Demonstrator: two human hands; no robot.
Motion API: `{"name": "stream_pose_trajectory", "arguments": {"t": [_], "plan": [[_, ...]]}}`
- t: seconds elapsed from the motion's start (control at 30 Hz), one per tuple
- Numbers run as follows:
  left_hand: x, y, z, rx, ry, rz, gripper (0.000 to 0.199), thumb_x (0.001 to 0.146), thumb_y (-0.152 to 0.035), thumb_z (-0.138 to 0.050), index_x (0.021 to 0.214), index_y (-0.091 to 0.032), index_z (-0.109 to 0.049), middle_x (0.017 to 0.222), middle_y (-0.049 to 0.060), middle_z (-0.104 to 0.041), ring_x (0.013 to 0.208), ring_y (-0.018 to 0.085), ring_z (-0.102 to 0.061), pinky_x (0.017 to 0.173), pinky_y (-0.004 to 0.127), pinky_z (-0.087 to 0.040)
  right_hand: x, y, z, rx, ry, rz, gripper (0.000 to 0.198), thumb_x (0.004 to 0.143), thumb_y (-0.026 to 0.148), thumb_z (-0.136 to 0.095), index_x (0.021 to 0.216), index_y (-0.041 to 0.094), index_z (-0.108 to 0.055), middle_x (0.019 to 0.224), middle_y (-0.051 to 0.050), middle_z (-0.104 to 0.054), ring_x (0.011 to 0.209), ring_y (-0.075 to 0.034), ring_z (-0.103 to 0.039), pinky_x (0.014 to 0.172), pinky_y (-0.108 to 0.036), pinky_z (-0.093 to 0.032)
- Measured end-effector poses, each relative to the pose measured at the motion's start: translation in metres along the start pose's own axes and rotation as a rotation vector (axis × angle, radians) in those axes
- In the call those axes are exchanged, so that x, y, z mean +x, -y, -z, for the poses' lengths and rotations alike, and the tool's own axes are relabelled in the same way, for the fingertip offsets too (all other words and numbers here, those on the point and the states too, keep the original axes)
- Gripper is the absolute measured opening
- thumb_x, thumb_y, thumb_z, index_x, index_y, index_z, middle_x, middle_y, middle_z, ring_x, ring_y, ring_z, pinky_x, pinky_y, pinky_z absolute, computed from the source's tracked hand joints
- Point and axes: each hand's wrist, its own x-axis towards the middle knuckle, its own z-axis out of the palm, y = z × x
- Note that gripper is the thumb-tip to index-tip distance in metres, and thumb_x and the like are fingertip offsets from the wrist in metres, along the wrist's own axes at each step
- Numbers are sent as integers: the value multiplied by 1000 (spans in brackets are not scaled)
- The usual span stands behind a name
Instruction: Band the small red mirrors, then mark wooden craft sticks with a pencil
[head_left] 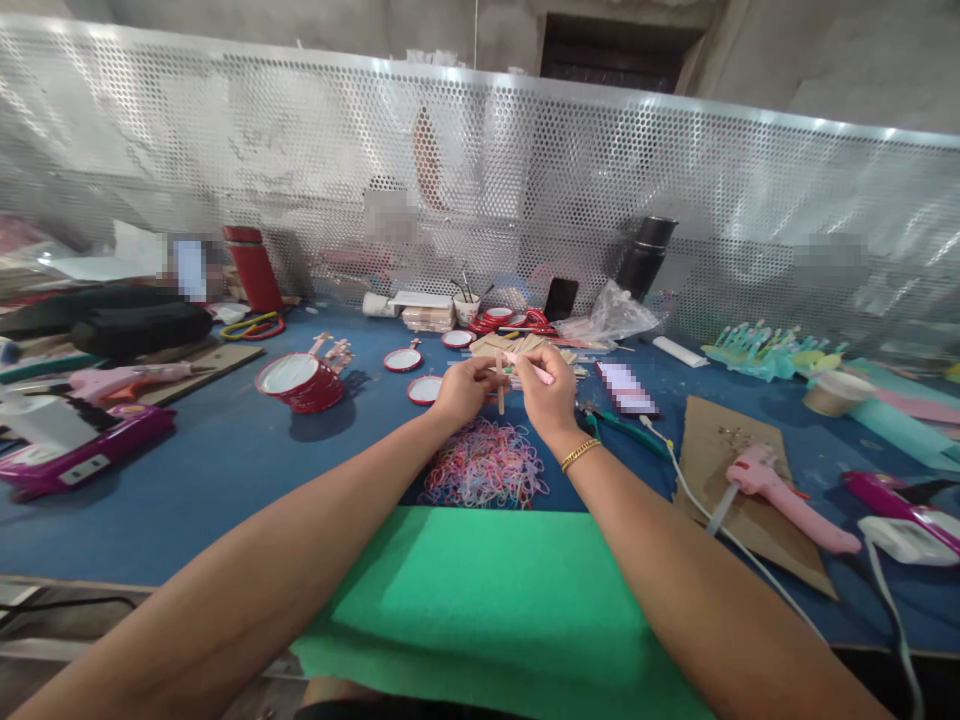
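Note:
A thin wooden craft stick (501, 397) stands upright between the fingers of my left hand (463, 390), which is closed on it. My right hand (551, 392), with a gold bracelet at the wrist, pinches a small pink piece (541, 375) close beside the stick; its exact kind is too small to make out. Just below both hands lies a loose heap of coloured rubber bands (487, 465). Behind the hands is a pile of wooden sticks (487, 345), partly hidden by the fingers. A green sheet (510, 590) spreads over the near edge and my lap.
Stacked red-rimmed round pieces (311, 385) stand left on the blue table (225, 480). Pliers (630, 430), a phone (628, 388) and a pink glue gun (787, 495) on cardboard (694, 440) lie right. A white cable crosses there. A perforated metal screen (465, 150) closes the back.

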Motion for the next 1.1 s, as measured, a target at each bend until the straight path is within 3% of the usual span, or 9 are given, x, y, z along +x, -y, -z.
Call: {"name": "stream_pose_trajectory", "arguments": {"t": [0.2,0.5,0.73,0.93,1.1], "plan": [[2,4,0,-42,2,-21,34,67,-29,-77,98,-15,-70,75,3,-73,71,19,-70,60,27,-57,-2,5,-2,2,48,32,20,85,35,-63,71,21,-60,71,1,-64,69,-16,-58,67,-28,-44],[2,3,1,-7,5,-12,36,67,-31,-78,99,-16,-71,77,4,-74,76,21,-72,61,28,-57,0,2,0,-18,2,19,15,84,29,-61,71,21,-60,72,1,-64,69,-17,-58,68,-29,-44],[2,3,1,-26,6,-23,34,63,-34,-81,89,-15,-70,73,2,-72,70,19,-70,60,27,-57,-2,6,-2,0,52,23,20,85,35,-61,70,21,-59,71,1,-64,69,-17,-57,69,-29,-44],[1,1,1,3,8,-5,38,60,-38,-84,88,-16,-72,77,5,-73,75,21,-71,61,28,-56,0,1,0,-10,-7,5,14,83,30,-61,72,21,-61,72,0,-64,70,-17,-59,69,-29,-45],[1,1,0,-15,-5,-5,37,60,-38,-83,87,-15,-72,77,5,-74,73,20,-70,61,28,-57,-2,6,-1,-8,36,34,17,85,33,-61,71,22,-60,72,1,-64,69,-16,-58,68,-28,-45]]}}
